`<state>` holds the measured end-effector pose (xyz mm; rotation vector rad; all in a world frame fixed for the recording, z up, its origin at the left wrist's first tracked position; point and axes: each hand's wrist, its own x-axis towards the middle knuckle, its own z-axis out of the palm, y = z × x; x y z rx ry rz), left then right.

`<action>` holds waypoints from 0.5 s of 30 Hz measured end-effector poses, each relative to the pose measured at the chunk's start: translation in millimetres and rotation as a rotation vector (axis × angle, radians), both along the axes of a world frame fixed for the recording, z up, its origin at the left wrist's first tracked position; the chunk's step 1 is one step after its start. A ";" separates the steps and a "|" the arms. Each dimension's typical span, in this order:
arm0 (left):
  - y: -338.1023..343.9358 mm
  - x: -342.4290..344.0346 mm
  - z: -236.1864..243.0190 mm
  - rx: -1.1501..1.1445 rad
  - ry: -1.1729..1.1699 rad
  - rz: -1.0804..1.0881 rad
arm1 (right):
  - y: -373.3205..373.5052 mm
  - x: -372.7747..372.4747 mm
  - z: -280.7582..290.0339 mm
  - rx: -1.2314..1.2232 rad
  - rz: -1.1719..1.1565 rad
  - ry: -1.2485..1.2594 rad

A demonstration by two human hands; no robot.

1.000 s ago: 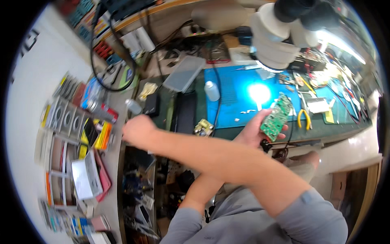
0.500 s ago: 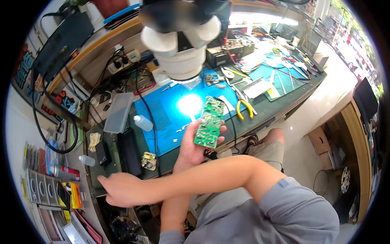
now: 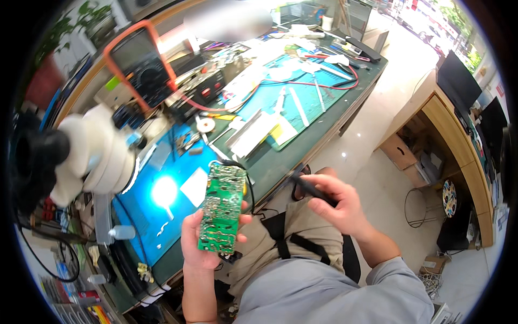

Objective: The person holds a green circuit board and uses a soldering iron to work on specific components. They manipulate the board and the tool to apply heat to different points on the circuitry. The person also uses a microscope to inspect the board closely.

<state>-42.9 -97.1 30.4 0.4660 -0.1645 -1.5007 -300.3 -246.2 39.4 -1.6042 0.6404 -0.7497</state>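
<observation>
A long green circuit board (image 3: 222, 208), solder side up, rests in my left hand (image 3: 197, 237), whose thumb and fingers grip its long edges. A black cable (image 3: 237, 163) runs from the board's far end. My right hand (image 3: 342, 208) is to the right of the board, apart from it, closed round a black-handled tool (image 3: 315, 190). The tool points up and left toward the bench edge; its tip is blurred, so its exact kind is unclear. Below the hands are my lap and a black strap (image 3: 307, 245).
A white microscope (image 3: 89, 148) stands at the left over a brightly lit blue mat (image 3: 186, 143). Behind are an orange-framed multimeter (image 3: 143, 67) and a black bench unit (image 3: 202, 89). Loose tools and red leads (image 3: 324, 85) cover the far mat. A wooden desk (image 3: 458, 140) stands right.
My right hand, earlier stretched across my left arm to the far left, is now at the right with the black-handled tool. The view has swung right. My left hand keeps the board.
</observation>
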 end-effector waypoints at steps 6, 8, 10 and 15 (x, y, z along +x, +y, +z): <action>-123.0 -43.0 -0.7 -0.020 -0.001 -0.188 | -109.4 -36.3 -12.8 -0.315 -0.284 0.111; -158.8 -57.6 -5.7 0.025 -0.018 -0.160 | -146.7 -39.1 -16.6 -0.205 -0.278 0.107; -186.2 -67.6 -12.4 0.011 0.039 -0.150 | -184.7 -38.5 -20.8 -0.190 -0.258 0.102; -225.8 -87.6 -29.1 -0.025 0.026 -0.054 | -248.9 -26.3 -21.1 -0.171 -0.133 0.091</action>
